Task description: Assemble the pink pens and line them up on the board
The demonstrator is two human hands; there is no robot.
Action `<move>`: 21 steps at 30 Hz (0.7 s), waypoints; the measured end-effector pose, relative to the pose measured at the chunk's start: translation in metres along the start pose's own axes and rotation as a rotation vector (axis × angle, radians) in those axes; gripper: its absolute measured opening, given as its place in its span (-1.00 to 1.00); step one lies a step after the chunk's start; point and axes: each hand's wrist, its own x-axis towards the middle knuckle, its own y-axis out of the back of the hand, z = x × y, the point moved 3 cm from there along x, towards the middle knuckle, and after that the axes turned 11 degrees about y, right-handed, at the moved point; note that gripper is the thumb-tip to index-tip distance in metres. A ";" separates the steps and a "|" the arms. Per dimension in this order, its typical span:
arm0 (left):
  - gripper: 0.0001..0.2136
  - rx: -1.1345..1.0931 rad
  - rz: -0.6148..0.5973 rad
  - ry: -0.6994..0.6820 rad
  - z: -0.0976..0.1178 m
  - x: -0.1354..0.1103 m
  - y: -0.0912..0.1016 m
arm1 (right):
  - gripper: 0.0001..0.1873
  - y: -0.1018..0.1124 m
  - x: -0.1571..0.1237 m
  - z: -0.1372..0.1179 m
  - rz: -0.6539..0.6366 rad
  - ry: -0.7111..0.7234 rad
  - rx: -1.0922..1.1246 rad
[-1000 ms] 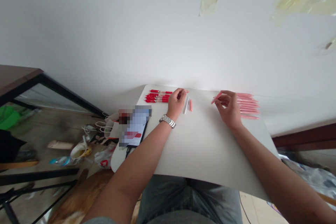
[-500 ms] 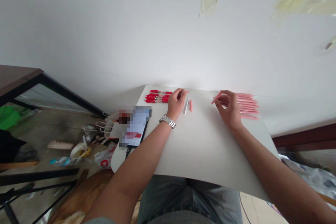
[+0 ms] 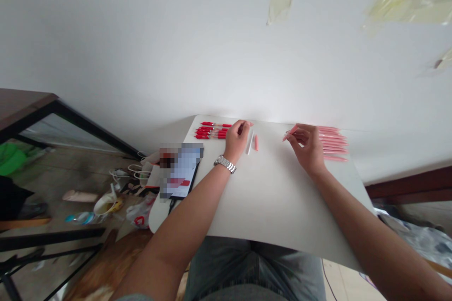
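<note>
My left hand (image 3: 237, 138) is closed beside a row of red click pens (image 3: 212, 132), resting near the table's back edge. A small pink tip (image 3: 251, 124) shows just past its fingertips; whether the fingers grip it I cannot tell. To the right of that hand lie a slim white tube (image 3: 249, 143) and a short pink pen piece (image 3: 256, 143). My right hand (image 3: 306, 146) pinches a small pink pen part (image 3: 293, 130) between thumb and fingers, above the table. Behind this hand, several pink pens (image 3: 334, 140) lie side by side, partly covered by it.
A phone (image 3: 183, 174) with a blurred screen and a cable lies on the white table (image 3: 271, 197) at left. The wall rises directly behind. On the floor at left are a bottle (image 3: 83, 217), bags and a cup; a dark-framed table (image 3: 31, 103) stands further left.
My right hand tilts the pink pen part very slightly lower. Otherwise the hands and the pens keep their places; the view has shifted a little.
</note>
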 end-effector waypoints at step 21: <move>-0.74 -0.003 -0.006 0.004 0.000 0.001 0.000 | -0.55 0.000 0.001 0.000 -0.010 -0.040 -0.017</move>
